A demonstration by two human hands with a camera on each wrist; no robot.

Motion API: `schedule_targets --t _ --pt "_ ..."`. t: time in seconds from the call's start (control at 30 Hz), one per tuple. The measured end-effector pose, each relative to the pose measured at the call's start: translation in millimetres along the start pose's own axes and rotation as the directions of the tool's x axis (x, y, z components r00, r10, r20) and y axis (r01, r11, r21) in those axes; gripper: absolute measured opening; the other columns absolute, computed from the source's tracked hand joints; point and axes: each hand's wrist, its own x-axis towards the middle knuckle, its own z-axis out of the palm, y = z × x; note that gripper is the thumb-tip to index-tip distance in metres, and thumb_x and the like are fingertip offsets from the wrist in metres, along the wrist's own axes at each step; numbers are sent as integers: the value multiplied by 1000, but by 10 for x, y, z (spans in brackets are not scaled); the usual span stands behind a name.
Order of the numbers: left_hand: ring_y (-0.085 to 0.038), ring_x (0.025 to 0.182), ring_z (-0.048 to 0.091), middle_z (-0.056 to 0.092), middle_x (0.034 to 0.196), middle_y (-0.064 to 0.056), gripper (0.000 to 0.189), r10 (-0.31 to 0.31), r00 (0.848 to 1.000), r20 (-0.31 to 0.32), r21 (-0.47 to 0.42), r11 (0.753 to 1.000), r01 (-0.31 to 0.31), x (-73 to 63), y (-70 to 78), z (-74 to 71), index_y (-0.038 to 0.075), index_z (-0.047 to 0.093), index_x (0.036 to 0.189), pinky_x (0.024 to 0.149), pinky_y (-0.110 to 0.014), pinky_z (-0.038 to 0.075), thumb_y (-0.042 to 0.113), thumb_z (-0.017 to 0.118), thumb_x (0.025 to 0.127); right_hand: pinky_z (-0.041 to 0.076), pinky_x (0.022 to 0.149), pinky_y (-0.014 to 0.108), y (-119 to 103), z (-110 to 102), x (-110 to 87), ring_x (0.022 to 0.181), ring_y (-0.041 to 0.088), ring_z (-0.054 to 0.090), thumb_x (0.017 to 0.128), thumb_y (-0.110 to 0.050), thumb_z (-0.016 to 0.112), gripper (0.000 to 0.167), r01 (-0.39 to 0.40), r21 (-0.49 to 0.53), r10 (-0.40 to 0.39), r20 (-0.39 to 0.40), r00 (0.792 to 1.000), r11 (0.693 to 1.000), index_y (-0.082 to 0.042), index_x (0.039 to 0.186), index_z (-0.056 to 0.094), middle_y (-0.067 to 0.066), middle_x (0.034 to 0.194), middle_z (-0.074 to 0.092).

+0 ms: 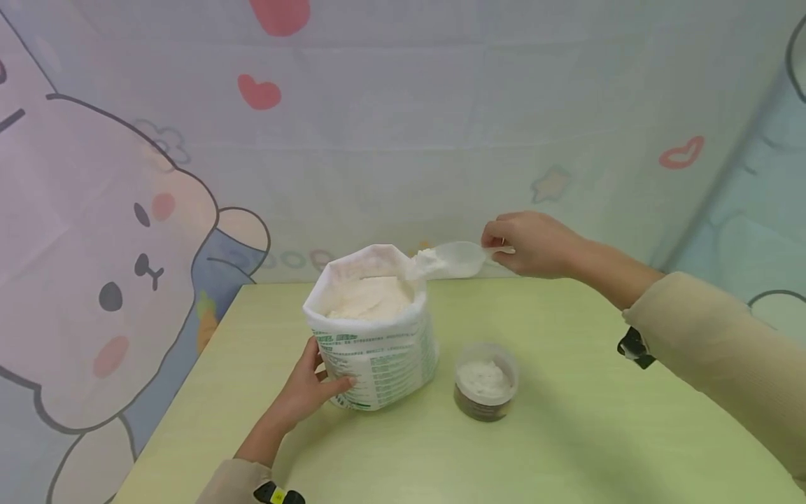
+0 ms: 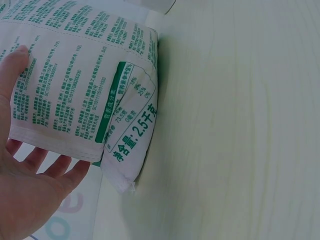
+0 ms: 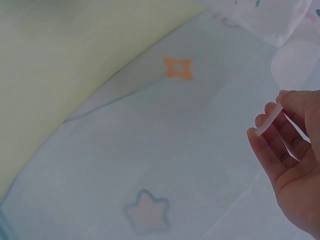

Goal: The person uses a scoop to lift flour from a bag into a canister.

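Observation:
A white flour bag (image 1: 384, 364) with green print stands unrolled at the top, pale flour (image 1: 374, 297) showing inside. My left hand (image 1: 308, 392) grips its lower left side, thumb on the printed face; the left wrist view shows the fingers (image 2: 60, 167) along the bag's edge. Above the table, my right hand (image 1: 535, 245) pinches the handle of a translucent scoop (image 1: 462, 259). White powder lies in the scoop's front, which is over the bag's right rim. A round tub (image 1: 485, 406) holding white powder sits to the right of the bag.
The light green-yellow table (image 1: 598, 420) ends at a hanging cloth (image 1: 403, 140) printed with cartoon figures and hearts. Its back edge runs close behind the bag.

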Motion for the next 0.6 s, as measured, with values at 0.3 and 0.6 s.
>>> schedule_targets --t 0.3,0.6 --pt "-27 125 38 38 133 1 80 -11 1000 1 0 1000 11 0 2 1 33 24 136 102 -50 38 21 76 76 51 71 34 186 121 -282 81 17 60 83 -5 63 13 -47 30 47 0 999 998 -7 95 64 2 89 61" --pt "-27 125 38 38 133 2 80 -15 1000 -8 7 1000 15 2 3 3 34 25 135 103 -50 37 21 77 76 52 70 33 308 242 -495 79 14 60 82 -5 65 13 -59 16 59 -25 998 998 -9 94 64 -1 87 61"
